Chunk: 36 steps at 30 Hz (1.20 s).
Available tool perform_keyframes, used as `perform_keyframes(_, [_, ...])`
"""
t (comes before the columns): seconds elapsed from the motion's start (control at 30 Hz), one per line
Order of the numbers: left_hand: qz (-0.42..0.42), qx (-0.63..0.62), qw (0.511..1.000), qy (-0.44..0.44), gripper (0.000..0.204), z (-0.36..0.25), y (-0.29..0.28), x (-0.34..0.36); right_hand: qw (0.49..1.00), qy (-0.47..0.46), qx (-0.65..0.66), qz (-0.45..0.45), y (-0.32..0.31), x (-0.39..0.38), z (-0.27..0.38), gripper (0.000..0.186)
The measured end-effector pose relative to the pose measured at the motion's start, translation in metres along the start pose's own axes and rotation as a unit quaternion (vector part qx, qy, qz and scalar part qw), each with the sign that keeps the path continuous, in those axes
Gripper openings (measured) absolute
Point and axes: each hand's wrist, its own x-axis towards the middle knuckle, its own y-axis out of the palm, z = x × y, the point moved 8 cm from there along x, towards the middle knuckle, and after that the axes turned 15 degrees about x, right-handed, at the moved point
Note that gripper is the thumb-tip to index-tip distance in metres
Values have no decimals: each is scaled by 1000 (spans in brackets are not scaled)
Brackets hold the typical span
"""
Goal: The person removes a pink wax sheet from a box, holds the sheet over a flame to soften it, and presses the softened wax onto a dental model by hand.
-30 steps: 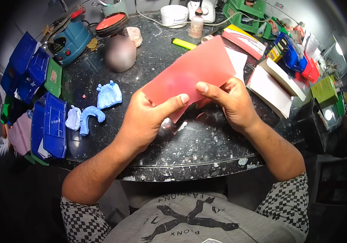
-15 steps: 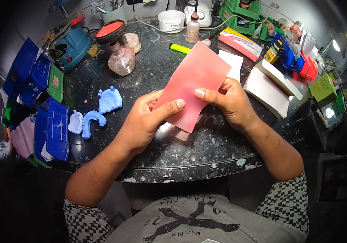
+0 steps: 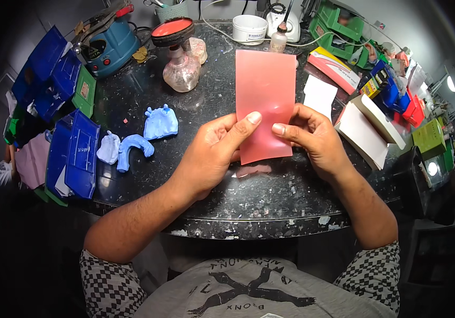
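A rectangular sheet of pink wax (image 3: 265, 79) is held nearly upright over the near middle of the table. My left hand (image 3: 209, 153) grips its left edge, thumb on the front face and fingers behind. On the opposite edge my right hand (image 3: 320, 140) pinches it the same way, both thumbs near each other on the lower half. The sheet bulges slightly and shines between the thumbs. Beneath it lies a thin pink scrap (image 3: 251, 170). Left of my left hand rest blue dental casts: a block with knobs (image 3: 161, 124), a horseshoe-shaped arch (image 3: 133, 148) and a paler small piece (image 3: 108, 148).
A glass flask (image 3: 181, 75) stands beside a red-topped round stand (image 3: 172, 27). Behind are a teal machine (image 3: 112, 50), a white tub (image 3: 250, 29) and a small bottle (image 3: 278, 40). Blue bins (image 3: 73, 156) line the left; an opened white box (image 3: 362, 132) lies right.
The wax sheet has turned from leaning right to nearly upright, with both hands still on it. The table appears shifted rightward and slightly up on the left. The yellow-green marker is now hidden.
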Motion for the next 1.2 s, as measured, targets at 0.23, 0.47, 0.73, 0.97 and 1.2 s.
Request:
perform_keyframes(0.23, [-8, 64, 998, 25, 38, 11, -6, 1, 999, 33, 18, -12, 11, -1, -3, 26])
perform_keyframes(0.47, [-11, 35, 999, 1, 47, 8, -3, 3, 1000, 27, -13, 7, 4, -3, -2, 26])
perform_keyframes(0.73, [-5, 21, 1000, -13, 59, 4, -7, 6, 988, 93, 115, 33, 2, -1, -9, 33])
perform_keyframes(0.97, [6, -15, 1000, -9, 58, 5, -6, 6, 982, 113, 147, 42, 2, 0, -12, 34])
perform_keyframes(1.2, [-6, 35, 996, 84, 45, -7, -5, 3, 946, 142, 279, 83, 9, -7, -18, 30])
